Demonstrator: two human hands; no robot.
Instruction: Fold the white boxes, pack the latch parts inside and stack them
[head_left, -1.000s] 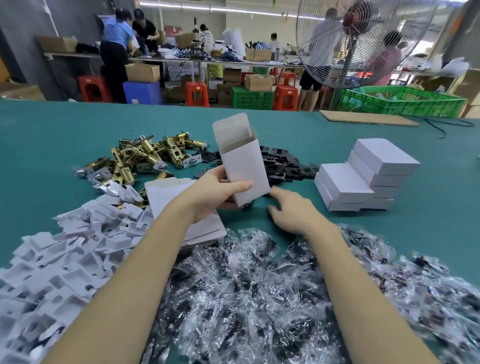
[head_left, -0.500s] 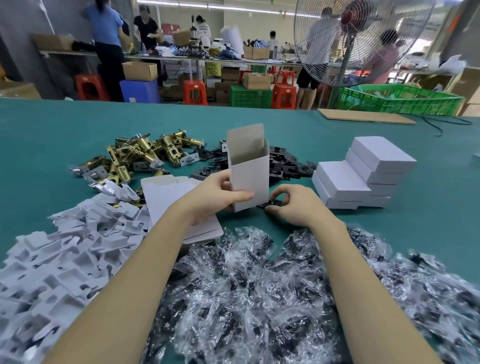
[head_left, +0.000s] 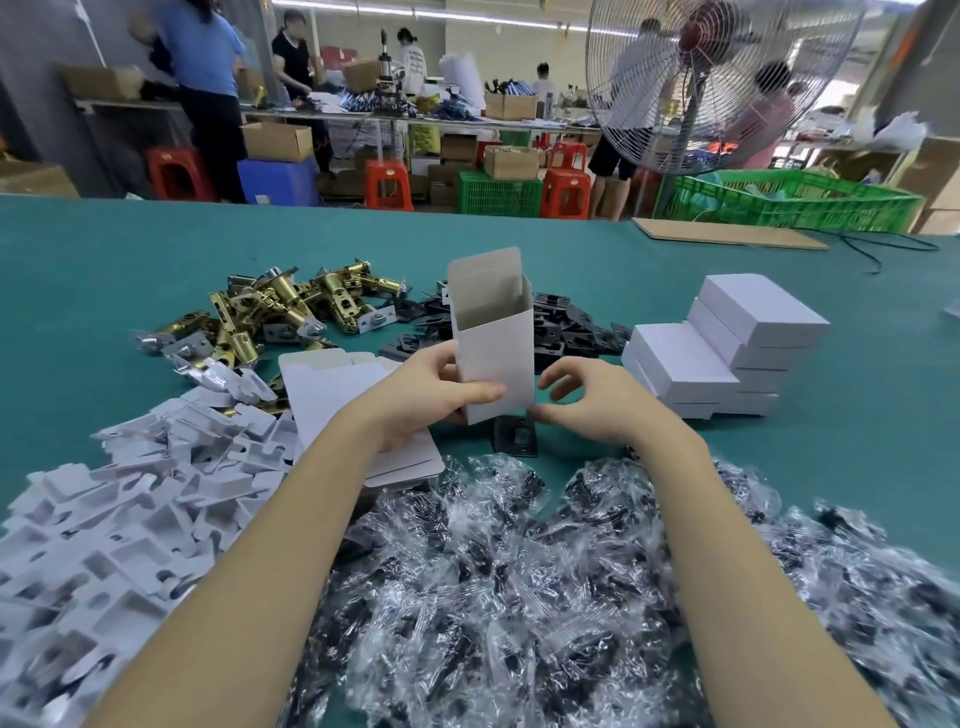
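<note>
Box (head_left: 493, 358) stands upright at the table's (head_left: 857, 415) middle, top flap open, and my left hand (head_left: 431, 395) grips its lower left side. My right hand (head_left: 587, 400) hovers just right of it, fingers loosely curled, holding nothing. I see a black plate (head_left: 515, 435) lying just under the box, and finished boxes (head_left: 727, 353) stacked right.

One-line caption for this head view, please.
Left hand holds an open white box upright; right hand hovers beside it above a black plate.
</note>
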